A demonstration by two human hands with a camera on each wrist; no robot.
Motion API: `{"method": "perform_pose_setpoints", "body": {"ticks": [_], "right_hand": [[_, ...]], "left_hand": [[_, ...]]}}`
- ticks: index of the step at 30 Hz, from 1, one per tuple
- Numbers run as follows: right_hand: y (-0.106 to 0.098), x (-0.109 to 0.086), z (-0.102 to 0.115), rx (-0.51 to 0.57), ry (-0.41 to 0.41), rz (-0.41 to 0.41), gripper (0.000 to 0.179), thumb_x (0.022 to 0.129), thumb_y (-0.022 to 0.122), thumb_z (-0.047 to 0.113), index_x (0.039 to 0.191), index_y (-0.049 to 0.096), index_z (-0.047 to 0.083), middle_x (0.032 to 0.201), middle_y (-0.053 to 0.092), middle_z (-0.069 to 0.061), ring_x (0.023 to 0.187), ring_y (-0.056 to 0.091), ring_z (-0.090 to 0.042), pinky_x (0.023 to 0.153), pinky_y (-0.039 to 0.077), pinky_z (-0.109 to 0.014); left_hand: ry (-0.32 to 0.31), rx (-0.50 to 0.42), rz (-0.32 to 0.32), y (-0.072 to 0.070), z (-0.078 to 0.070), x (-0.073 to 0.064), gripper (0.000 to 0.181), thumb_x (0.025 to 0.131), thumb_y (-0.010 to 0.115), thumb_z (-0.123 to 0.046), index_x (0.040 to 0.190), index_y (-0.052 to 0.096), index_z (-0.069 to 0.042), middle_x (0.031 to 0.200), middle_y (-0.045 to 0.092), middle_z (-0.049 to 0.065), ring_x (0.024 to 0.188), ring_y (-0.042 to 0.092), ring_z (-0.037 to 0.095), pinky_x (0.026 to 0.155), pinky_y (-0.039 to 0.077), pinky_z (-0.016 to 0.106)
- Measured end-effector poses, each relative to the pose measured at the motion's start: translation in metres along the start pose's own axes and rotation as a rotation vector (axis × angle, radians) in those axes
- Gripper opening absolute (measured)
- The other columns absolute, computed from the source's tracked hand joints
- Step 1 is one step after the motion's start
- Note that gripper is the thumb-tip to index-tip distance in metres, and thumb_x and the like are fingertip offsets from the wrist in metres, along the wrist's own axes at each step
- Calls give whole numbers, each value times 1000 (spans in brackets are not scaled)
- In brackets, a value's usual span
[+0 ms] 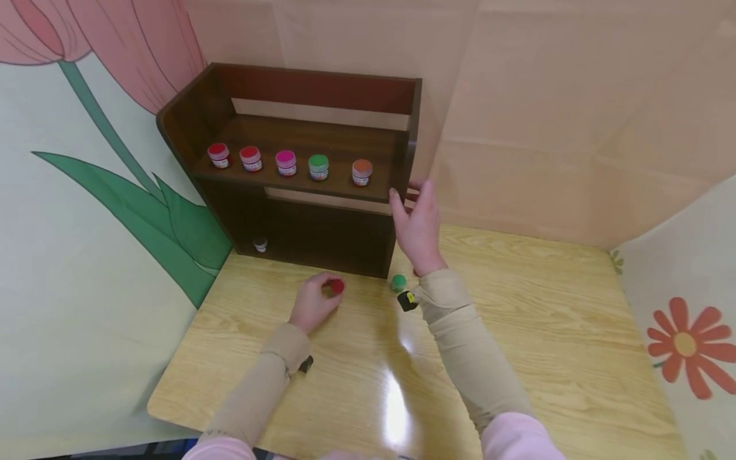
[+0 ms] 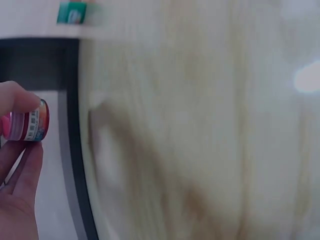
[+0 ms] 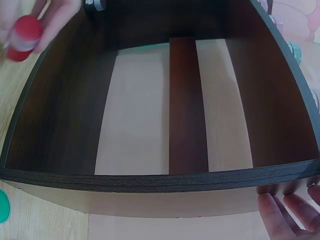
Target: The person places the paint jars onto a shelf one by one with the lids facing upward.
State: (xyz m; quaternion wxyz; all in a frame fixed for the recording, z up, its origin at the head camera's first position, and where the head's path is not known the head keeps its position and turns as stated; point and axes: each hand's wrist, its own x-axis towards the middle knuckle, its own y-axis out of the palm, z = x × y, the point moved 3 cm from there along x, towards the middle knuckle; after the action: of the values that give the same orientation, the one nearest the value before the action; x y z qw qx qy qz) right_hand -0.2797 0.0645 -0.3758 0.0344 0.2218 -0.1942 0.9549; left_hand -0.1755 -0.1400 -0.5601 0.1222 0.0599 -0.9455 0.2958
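My left hand (image 1: pixel 313 301) pinches a small red-lidded jar (image 1: pixel 337 287) just in front of the shelf's lower board; the left wrist view shows the jar's printed label (image 2: pixel 33 125) between thumb and fingers. My right hand (image 1: pixel 420 227) grips the right side panel of the dark wooden shelf (image 1: pixel 322 246), thumb at the front edge and fingers against the outer face. Along the upper board stand several jars: two red (image 1: pixel 219 156), one magenta (image 1: pixel 286 163), one green (image 1: pixel 319 167) and one orange (image 1: pixel 361 172). A dark-lidded jar (image 1: pixel 260 244) is at the lower board's left.
On the wooden table (image 1: pixel 546 332), a green-lidded jar (image 1: pixel 398 283) stands near the shelf's right front corner. Something red (image 1: pixel 416 272) shows beside it, mostly hidden by the right wrist. Printed cloth (image 1: pixel 546 115) hangs behind the shelf and at both sides.
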Motion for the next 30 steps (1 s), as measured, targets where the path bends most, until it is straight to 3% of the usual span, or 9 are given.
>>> {"method": "perform_pose_setpoints", "body": {"ticks": [9,18,24,30], "right_hand": [[0,1,0,-9,-8,-9,41,101,64,29,125,48,1,123,56,-15,109,62,-26,86,57,-34],[0,0,0,2,-10,-3,40,101,64,29,125,47,2,123,55,-15,110,61,-25,86,57,-34],[0,1,-1,3,-6,-1,40,101,64,29,125,48,1,123,54,-15,109,61,-25,85,57,-33],[-1,0,0,-7,-8,0,40,101,64,29,124,48,1,123,54,-16,109,62,-25,86,57,-34]], "left_hand": [[28,29,-107,-34,11,11,36,78,80,11,111,74,-1,109,72,12,103,67,29,92,54,39],[-56,71,-128,-65,30,30,35,80,78,10,113,73,-1,111,70,15,107,64,32,95,52,40],[-72,136,-168,-88,47,48,38,77,75,14,112,73,-1,104,72,16,97,67,31,87,54,44],[-158,201,-150,-105,58,65,38,79,72,13,114,72,-3,105,71,20,96,67,35,83,56,45]]}}
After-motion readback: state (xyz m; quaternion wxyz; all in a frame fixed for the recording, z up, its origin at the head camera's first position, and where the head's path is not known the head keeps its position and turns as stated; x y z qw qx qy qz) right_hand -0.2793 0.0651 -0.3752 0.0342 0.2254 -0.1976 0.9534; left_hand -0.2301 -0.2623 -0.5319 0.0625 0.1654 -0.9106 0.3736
